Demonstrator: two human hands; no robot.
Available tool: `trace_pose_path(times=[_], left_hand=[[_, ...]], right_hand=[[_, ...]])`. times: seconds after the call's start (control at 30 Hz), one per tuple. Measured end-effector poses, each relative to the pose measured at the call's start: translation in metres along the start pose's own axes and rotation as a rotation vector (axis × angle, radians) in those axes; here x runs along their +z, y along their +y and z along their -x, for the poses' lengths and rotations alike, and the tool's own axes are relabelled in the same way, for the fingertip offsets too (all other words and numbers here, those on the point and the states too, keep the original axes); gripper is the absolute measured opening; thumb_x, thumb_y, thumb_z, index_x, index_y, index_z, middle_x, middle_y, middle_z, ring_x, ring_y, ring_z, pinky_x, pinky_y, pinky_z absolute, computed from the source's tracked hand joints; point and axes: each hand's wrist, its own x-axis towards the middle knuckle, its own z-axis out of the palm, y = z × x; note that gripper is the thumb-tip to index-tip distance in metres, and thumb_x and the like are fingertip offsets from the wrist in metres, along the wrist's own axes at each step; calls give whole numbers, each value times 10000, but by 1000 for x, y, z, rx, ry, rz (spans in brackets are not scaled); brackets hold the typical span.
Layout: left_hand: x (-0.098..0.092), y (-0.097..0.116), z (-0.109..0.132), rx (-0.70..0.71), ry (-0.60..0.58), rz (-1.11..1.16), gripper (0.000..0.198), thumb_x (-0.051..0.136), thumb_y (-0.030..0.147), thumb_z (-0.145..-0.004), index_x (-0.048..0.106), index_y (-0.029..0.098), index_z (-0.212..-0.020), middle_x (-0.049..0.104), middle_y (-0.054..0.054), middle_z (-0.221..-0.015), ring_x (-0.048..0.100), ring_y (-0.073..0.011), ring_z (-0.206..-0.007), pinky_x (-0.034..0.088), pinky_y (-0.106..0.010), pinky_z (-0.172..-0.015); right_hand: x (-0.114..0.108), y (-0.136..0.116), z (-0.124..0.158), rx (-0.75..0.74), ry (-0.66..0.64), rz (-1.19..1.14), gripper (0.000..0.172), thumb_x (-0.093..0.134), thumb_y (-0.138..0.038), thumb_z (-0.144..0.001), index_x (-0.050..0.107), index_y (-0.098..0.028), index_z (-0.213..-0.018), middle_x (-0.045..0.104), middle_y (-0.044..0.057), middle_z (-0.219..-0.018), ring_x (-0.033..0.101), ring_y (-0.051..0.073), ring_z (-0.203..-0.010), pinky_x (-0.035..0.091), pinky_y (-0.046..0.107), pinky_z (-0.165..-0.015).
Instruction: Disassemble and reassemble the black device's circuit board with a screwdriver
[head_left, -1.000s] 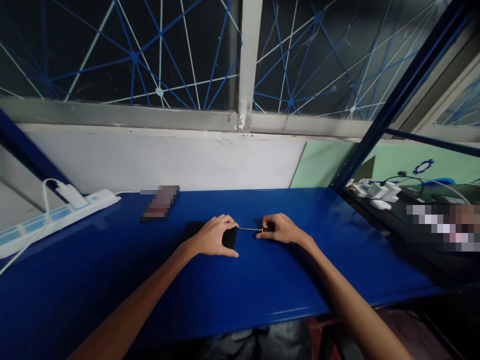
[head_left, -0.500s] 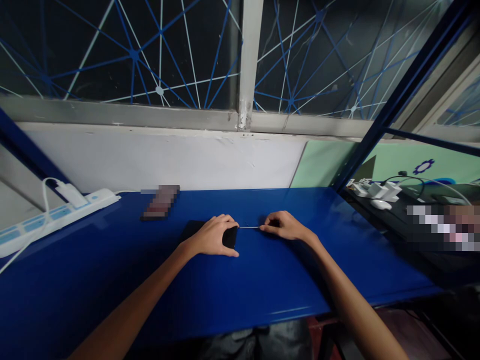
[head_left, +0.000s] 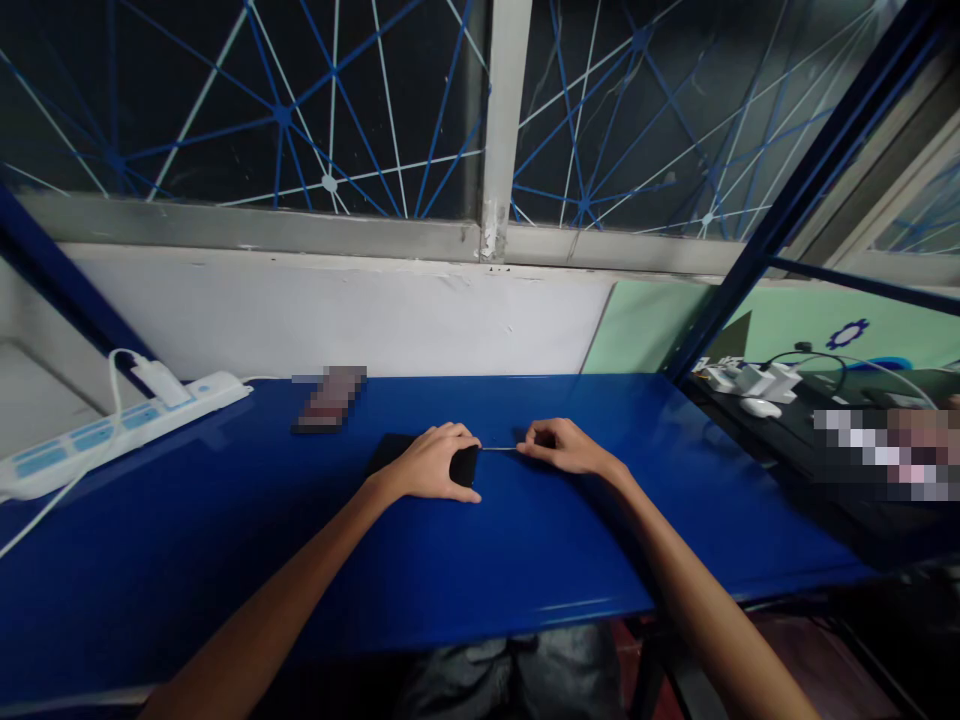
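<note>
On the blue table, my left hand (head_left: 435,461) is closed over a flat black object (head_left: 463,466), thumb on its near side and fingers along the far side. Most of that object lies under the palm, so its exact kind does not show. From its right end a thin pale rod or cord (head_left: 499,449) runs level toward my right hand (head_left: 564,445). The fingertips of that hand pinch the line's right end, with thumb and forefinger pressed together. The two hands are a short way apart.
A white power strip (head_left: 135,432) with a plugged-in charger (head_left: 161,381) and cable lies at the left. Behind my left hand is a blurred-out flat item (head_left: 330,400). White adapters (head_left: 766,380) and a mouse (head_left: 760,407) sit on the dark neighbouring desk at the right.
The view has shifted slightly. Both hands keep the same grip, and the pale line between them looks about as long as before.
</note>
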Motion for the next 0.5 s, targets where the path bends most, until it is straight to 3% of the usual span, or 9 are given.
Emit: trace_pose_path(times=[0.1,0.23,0.5], left_hand=[[0,-1,-1,0,-1,6,788,711,691,-634,577,228,-1258,551,-105,-1259,518,-333,-1128,382,-426,-945],[1,-1,-3,-8,-1,2,807,700,715,-627,586,212,-1247,555,-113,-1246,527,-337,-1112,397,-422,-921],[1,-2,-4,24,18,16,803,728,718,-591,616,197,-1193,576,-111,-1201,549,-327,-1092,420,-382,-899]], right_hand=[[-4,1,1,0,-21,8,449,492,-551,-880,651,-145,-771,546,-5,-616,423,104,-540,275,241,-521],[-6,5,1,14,-70,30,475,581,-604,-801,619,-149,-668,502,-23,-573,391,98,-526,268,243,-518],[3,11,-4,-24,11,-21,406,751,-499,-654,537,-172,-764,513,-46,-628,411,95,-559,284,221,-533]])
